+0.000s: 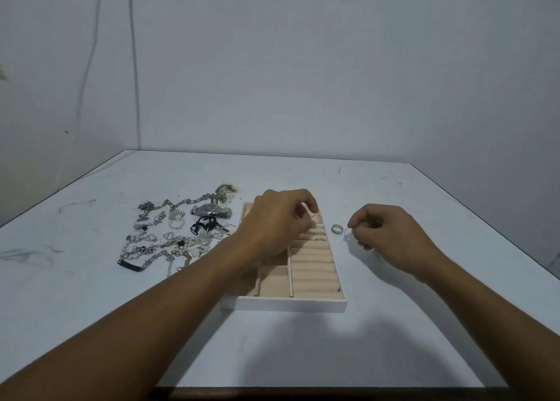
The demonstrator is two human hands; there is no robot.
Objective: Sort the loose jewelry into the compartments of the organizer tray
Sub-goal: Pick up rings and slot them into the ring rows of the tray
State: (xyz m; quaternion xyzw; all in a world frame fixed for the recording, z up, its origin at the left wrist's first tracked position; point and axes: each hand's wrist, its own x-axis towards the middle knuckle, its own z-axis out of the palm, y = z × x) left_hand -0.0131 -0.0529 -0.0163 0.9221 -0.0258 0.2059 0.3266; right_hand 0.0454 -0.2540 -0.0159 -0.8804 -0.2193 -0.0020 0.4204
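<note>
White table [394, 340], organizer tray [285, 305] runs lengthwise away; right fingers [359, 223] pinch thin ring [348, 234], left fingers [309, 202] curled, hold unclear

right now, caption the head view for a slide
The left hand curled over the ring rolls of the organizer tray while the right hand pinches a thin hoop beside it

Head-worn view, forward and downward.

No text, label, brand, number or sign can be read anywhere. The watch [211, 209] dial is too small and blurred to show any marking.
</note>
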